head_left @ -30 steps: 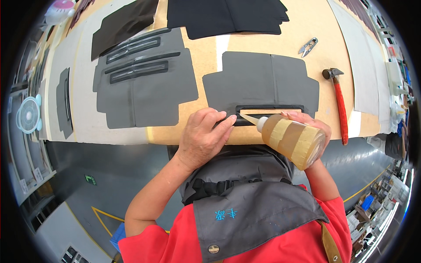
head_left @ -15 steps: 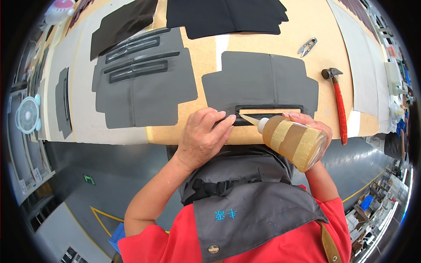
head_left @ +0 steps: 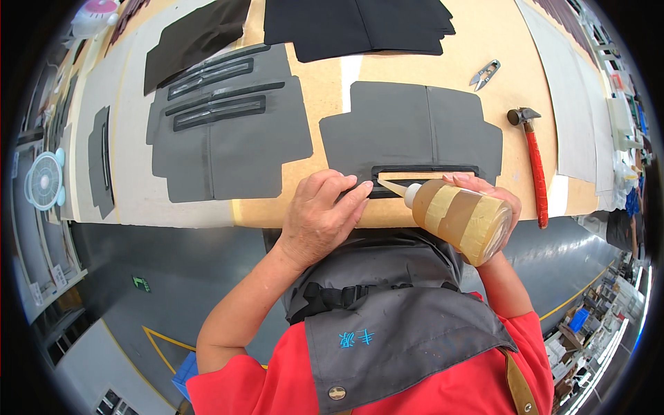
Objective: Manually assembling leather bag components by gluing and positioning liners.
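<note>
My right hand [head_left: 499, 202] grips a squeeze bottle [head_left: 460, 220] of amber liquid wrapped with bands of yellow tape. The bottle lies tilted, and its narrow pale nozzle [head_left: 393, 187] points left into the left end of a long slot framed by black strips [head_left: 425, 168]. That slot is near the front edge of a grey flat panel [head_left: 387, 128]. My left hand [head_left: 321, 211] rests over the panel's front left part, just left of the nozzle. Its fingers are loosely bent, thumb and forefinger slightly apart, with nothing seen between them; the undersides of the fingers are hidden.
Left of the panel lies another grey piece [head_left: 242, 162] with black-framed slots. Dark sheets [head_left: 360, 28] cover the far side. A red-handled hammer [head_left: 536, 169] and small thread snips [head_left: 485, 75] lie at right. The table's front edge [head_left: 173, 225] runs just before me.
The bottle and my right hand have shifted very slightly left and up, with the nozzle tip staying at the slot's left end. My left hand keeps its place.
</note>
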Demonstrator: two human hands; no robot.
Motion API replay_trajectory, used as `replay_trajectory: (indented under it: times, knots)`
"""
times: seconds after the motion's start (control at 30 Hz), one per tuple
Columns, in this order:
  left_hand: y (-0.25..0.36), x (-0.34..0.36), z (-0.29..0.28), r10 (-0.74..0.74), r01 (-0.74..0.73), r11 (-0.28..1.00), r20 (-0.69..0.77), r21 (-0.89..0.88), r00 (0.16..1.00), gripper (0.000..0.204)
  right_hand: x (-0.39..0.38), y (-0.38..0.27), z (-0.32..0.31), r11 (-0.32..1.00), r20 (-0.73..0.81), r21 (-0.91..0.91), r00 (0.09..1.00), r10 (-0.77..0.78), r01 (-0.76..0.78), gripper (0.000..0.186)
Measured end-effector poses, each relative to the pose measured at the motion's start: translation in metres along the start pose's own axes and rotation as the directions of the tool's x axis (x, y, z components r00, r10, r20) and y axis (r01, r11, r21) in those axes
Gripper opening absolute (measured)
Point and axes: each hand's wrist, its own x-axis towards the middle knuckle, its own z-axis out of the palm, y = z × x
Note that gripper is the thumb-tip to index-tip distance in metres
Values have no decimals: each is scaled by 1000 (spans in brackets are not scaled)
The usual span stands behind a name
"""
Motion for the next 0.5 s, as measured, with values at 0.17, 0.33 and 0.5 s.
replay_trajectory:
  times: [0.17, 0.33, 0.5]
  knots:
    - [1, 1, -1, 0, 0, 1000, 0, 3, 1000, 34, -4, -1, 4, 997, -117, 75, 992, 40, -32, 78]
    - [1, 2, -1, 2, -2, 1000, -2, -14, 1000, 33, 5, -14, -8, 722, -296, 618, 760, 579, -309, 67]
    - [1, 3, 0, 0, 0, 1000, -4, -5, 1000, 32, 21, -15, -40, 157, -121, 988, 707, 697, 15, 57]
